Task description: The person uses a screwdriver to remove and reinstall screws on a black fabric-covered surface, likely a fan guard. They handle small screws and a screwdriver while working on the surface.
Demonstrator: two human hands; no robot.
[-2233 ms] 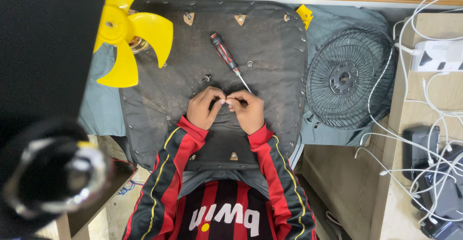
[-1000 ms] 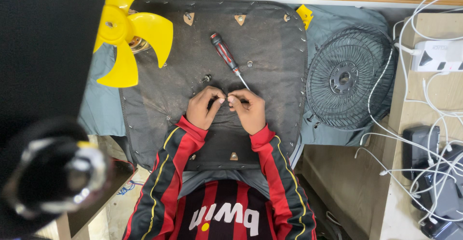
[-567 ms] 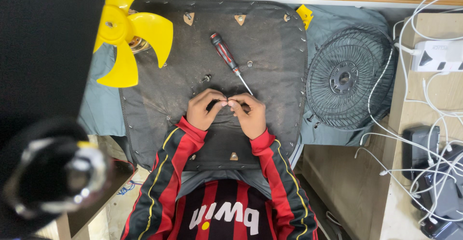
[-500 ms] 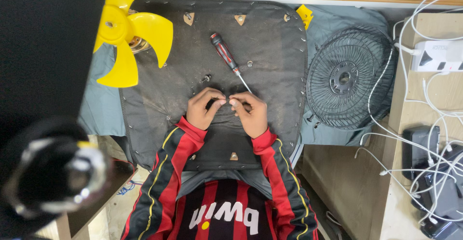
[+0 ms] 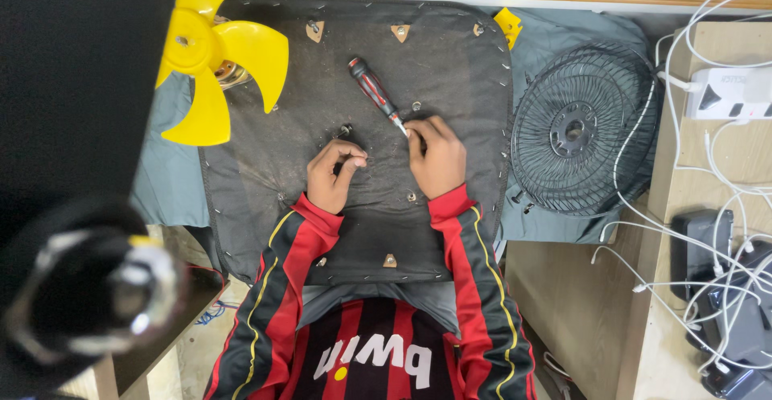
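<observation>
1. The right hand (image 5: 438,157) has left the left hand (image 5: 334,176); its fingertips now touch the tip of the red-and-black-handled screwdriver (image 5: 376,94).
2. The screwdriver lies at twelve o'clock on the dark fabric-covered board (image 5: 265,151), not yet gripped.
3. The left hand's fingers are curled together; whether they pinch anything cannot be told.

- Long sleeves (image 5: 277,287) are showing red and black stripes lengthwise, running down to red cuffs (image 5: 316,209) just behind the fingers.
- A thin yellow line is edging each sleeve's outer seam.
- The shirt front (image 5: 374,348) is carrying red and black vertical stripes with white lettering and a small yellow dot.
</observation>
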